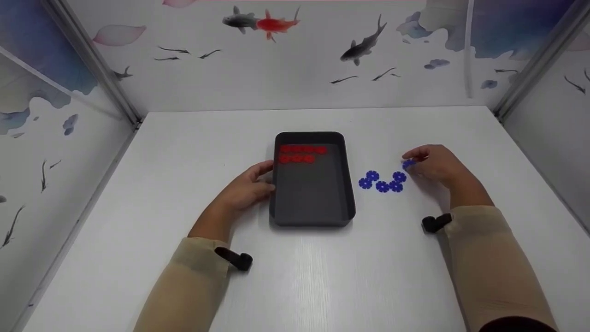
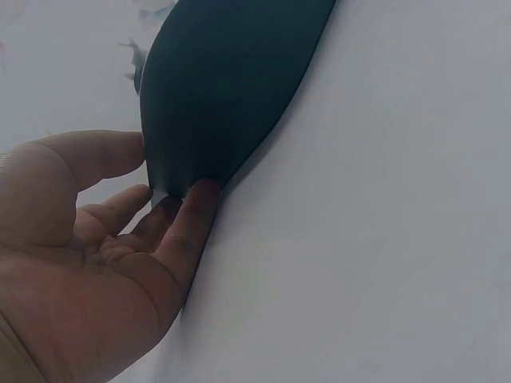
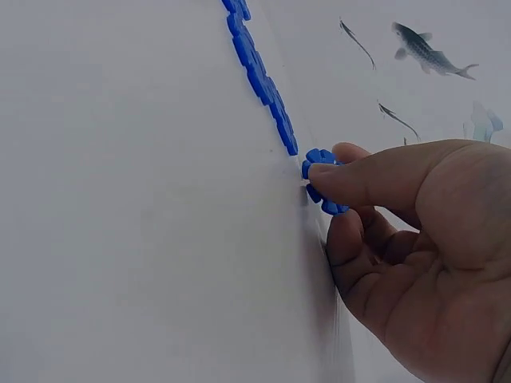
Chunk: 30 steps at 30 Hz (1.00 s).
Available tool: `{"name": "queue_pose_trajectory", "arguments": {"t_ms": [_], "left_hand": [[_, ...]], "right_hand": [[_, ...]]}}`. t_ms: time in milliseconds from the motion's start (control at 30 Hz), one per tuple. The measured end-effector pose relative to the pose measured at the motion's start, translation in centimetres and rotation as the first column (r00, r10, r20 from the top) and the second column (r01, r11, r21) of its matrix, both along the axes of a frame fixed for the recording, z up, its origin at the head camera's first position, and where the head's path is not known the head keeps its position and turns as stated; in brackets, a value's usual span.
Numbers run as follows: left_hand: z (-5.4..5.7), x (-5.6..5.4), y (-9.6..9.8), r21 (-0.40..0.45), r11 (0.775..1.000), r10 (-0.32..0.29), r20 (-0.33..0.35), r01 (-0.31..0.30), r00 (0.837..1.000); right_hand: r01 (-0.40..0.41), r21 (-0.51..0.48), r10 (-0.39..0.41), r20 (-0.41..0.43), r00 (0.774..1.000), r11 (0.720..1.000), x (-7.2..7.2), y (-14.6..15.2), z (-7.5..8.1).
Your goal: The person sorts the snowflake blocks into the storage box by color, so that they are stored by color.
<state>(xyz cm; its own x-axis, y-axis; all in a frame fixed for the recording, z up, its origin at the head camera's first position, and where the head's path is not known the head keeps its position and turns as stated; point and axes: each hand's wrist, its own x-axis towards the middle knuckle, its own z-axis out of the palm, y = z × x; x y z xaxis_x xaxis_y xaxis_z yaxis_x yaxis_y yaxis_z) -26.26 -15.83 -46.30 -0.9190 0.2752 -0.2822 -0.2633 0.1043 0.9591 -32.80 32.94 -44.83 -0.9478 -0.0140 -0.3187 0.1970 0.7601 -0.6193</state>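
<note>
A dark grey rectangular tray [image 1: 311, 193] stands on the white table, with two rows of red flower-shaped discs [image 1: 297, 159] at its far end. My left hand [image 1: 246, 189] touches the tray's left side; in the left wrist view its fingertips [image 2: 206, 191] rest against the dark outer wall, not wrapped round it. To the right of the tray, my right hand [image 1: 435, 166] pinches one blue flower-shaped disc [image 3: 325, 159] between thumb and fingers. Several more blue discs [image 1: 382, 186] lie on the table between that hand and the tray.
The white table [image 1: 184, 152] is bounded by panels [image 1: 295, 78] at the back and both sides, printed with fish and petals. Small black devices sit at both wrists, one on the left cuff [image 1: 237, 259] and one on the right [image 1: 433, 224].
</note>
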Motion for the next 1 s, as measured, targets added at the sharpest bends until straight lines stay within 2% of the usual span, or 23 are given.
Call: {"name": "queue_pose_trajectory", "arguments": {"t_ms": [267, 500, 867, 1000], "left_hand": [[0.2, -0.1, 0.0, 0.006, 1.0, 0.008, 0.01, -0.008, 1.0], [0.0, -0.2, -0.2, 0.031, 0.999, -0.009, -0.009, 0.009, 1.0], [-0.1, 0.0, 0.1, 0.022, 1.0, 0.021, 0.006, -0.021, 1.0], [-0.2, 0.0, 0.1, 0.011, 1.0, 0.022, 0.005, -0.022, 1.0]], "right_hand": [[0.01, -0.004, -0.01, 0.008, 1.0, 1.0, -0.5, 0.6, 0.2], [0.038, -0.159, -0.04, -0.011, 0.999, 0.987, -0.7, -0.6, 0.8], [0.004, -0.285, -0.024, -0.066, 0.998, 0.959, 0.7, -4.7, 3.5], [-0.033, -0.387, -0.006, -0.101, 0.995, 0.921, 1.5, -7.2, 4.8]]}}
